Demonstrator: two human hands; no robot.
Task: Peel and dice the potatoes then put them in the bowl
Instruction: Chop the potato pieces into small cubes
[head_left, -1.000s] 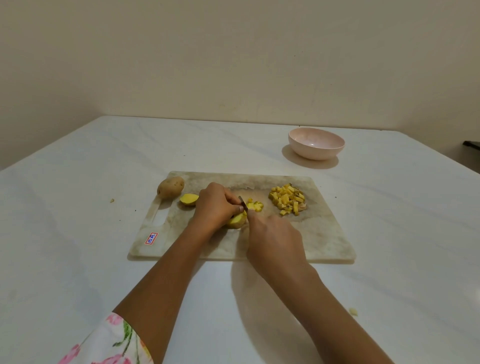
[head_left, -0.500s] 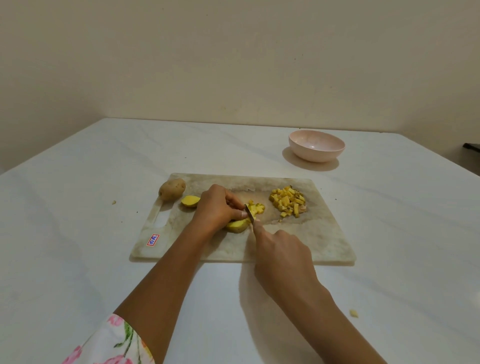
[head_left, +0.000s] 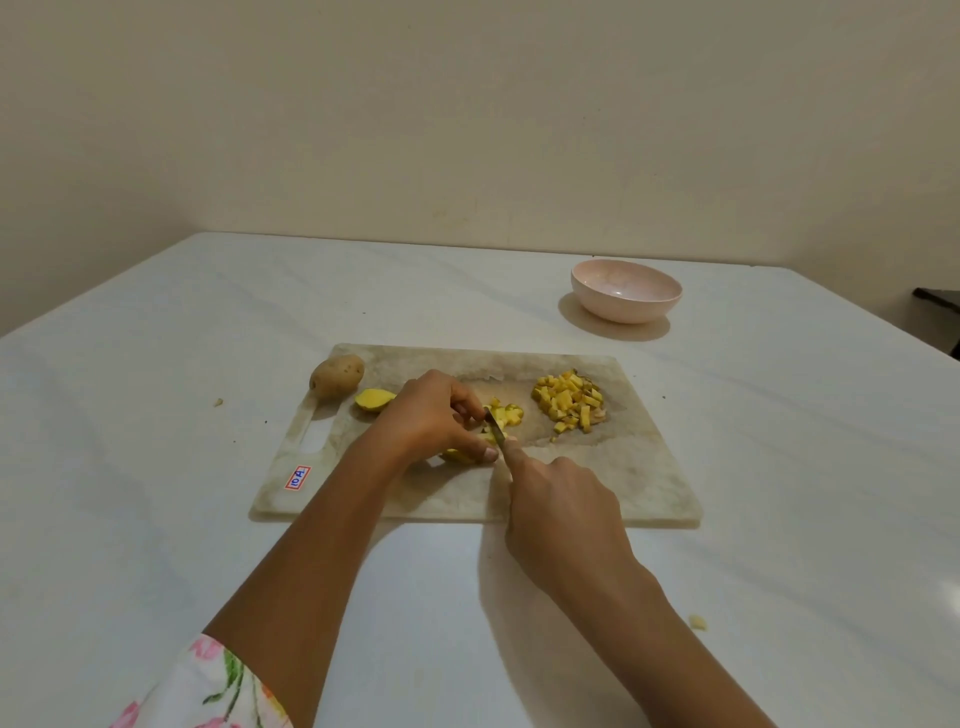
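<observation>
On the marbled cutting board (head_left: 639, 483), my left hand (head_left: 434, 413) holds down a peeled yellow potato piece (head_left: 460, 455) with curled fingers. My right hand (head_left: 563, 512) grips a knife (head_left: 493, 425); its blade stands in the potato just right of my left fingers. A few fresh cubes (head_left: 506, 414) lie beyond the blade. A pile of diced potato (head_left: 569, 401) sits at the board's right. A peeled half (head_left: 373, 400) and an unpeeled whole potato (head_left: 336, 375) rest at the board's left end. The pink bowl (head_left: 626, 290) stands beyond the board, holding nothing that I can see.
The board lies on a white table (head_left: 156, 467) set against a beige wall. A small potato scrap (head_left: 697, 621) lies on the table near my right forearm, and a crumb (head_left: 218, 401) lies left of the board. A dark object (head_left: 937, 301) shows at the far right edge.
The knife has shifted slightly left along the potato piece between cuts, and my left fingers have drawn back with it. A few more cubes lie beyond the blade.
</observation>
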